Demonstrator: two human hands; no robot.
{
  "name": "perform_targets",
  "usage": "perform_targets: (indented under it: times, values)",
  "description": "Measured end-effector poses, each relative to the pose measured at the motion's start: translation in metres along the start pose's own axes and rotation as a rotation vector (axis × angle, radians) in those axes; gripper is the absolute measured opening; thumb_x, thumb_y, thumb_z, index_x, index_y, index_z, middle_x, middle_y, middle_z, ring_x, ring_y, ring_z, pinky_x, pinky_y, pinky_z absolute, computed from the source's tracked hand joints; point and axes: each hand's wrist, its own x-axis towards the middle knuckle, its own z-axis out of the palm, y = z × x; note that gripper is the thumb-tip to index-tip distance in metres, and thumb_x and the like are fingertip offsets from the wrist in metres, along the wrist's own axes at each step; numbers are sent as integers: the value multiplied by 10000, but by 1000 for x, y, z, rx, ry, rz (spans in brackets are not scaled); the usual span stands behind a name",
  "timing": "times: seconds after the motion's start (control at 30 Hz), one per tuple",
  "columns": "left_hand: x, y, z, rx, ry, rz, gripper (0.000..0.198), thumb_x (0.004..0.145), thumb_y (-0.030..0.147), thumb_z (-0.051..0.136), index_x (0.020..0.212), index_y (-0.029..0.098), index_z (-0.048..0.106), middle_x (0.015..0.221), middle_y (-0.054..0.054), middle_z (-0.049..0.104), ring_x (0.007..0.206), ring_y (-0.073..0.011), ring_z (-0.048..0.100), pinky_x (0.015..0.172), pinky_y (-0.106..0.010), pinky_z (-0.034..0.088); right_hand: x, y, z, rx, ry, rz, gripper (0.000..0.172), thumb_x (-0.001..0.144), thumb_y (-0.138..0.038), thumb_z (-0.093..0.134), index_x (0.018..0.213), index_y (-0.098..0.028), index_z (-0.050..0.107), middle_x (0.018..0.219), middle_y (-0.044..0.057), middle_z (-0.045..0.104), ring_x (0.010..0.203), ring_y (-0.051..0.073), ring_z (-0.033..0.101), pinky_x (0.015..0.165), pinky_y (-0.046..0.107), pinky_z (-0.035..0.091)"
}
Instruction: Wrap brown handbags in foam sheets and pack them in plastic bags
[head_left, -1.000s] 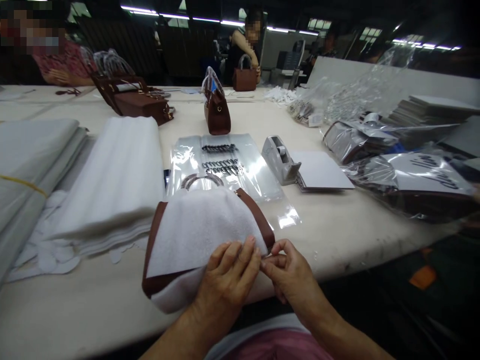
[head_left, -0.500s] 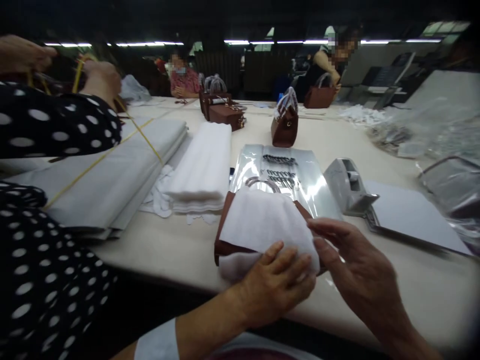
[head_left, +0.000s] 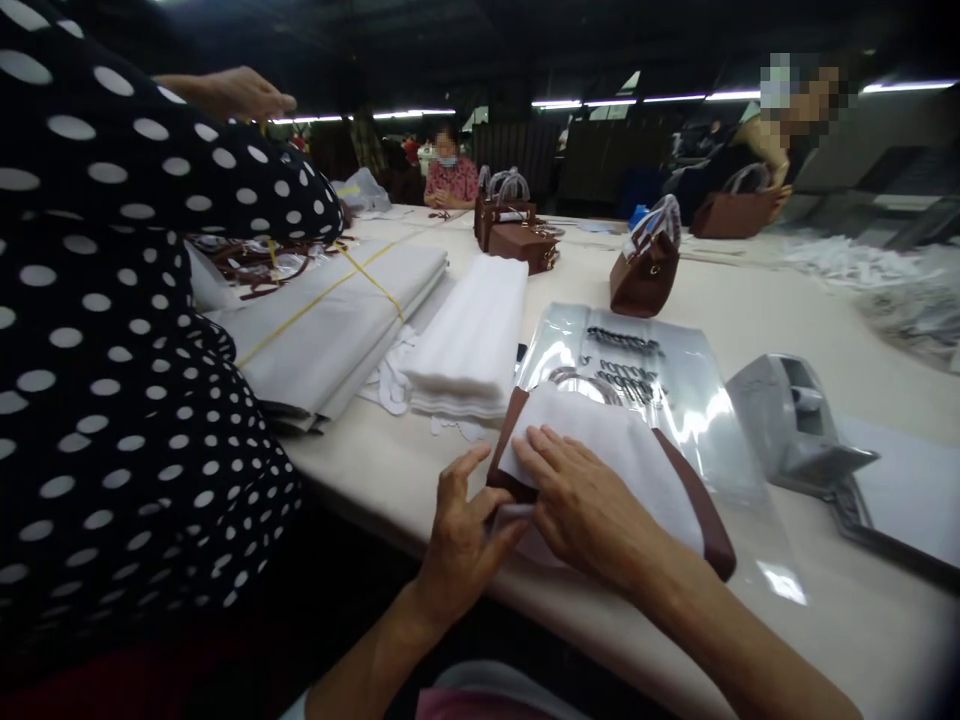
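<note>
At four o'clock on the surface (head_left: pixel 390 450), the bag (head_left: pixel 697 502) is covered by foam (head_left: pixel 637 450) under the flat right hand (head_left: pixel 581 495); whether the left hand (head_left: pixel 461 525) pinches cannot be told. Light, yielding handling is expected; its sides are best gripped.

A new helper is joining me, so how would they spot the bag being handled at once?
On the pale table, find the clear plastic with dark script. At its near end sits a brown bag, the left hand at its left corner and the right hand on top. Unlike the brown bags farther back, it has a white sheet over it.
</note>
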Motion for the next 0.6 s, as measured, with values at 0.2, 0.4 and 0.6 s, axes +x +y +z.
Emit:
perform_targets:
  times: [0.2, 0.4, 0.6]
  values:
    - [16, -6, 4, -195, -55, 76, 70, 830, 214, 548, 866, 173, 591, 1314, -108, 399, 1165, -221, 447, 974, -358, 405, 15, 9, 0, -26, 126, 55, 377, 823, -103, 441, 1193, -106, 514, 1177, 136, 558, 1075, 274, 525, 843, 409, 468]
    - [28, 3, 13, -137, -58, -14, 81, 850, 251, 519, 851, 184, 565, 1012, -53, 582, 922, -171, 557, 812, -293, 470, 7, 10, 0, 205, 499, 130, 294, 871, -175, 431, 1135, -142, 555, 1057, 96, 631, 989, 217, 591, 851, 356, 498]
    - [41, 4, 13, -210, -110, -155, 65, 818, 137, 503, 822, 178, 554, 965, -39, 524, 867, -146, 530, 778, -262, 453, -9, -5, 25, 159, 592, -15, 369, 842, -56, 436, 1207, -76, 490, 1174, 152, 557, 1119, 227, 507, 977, 398, 425]
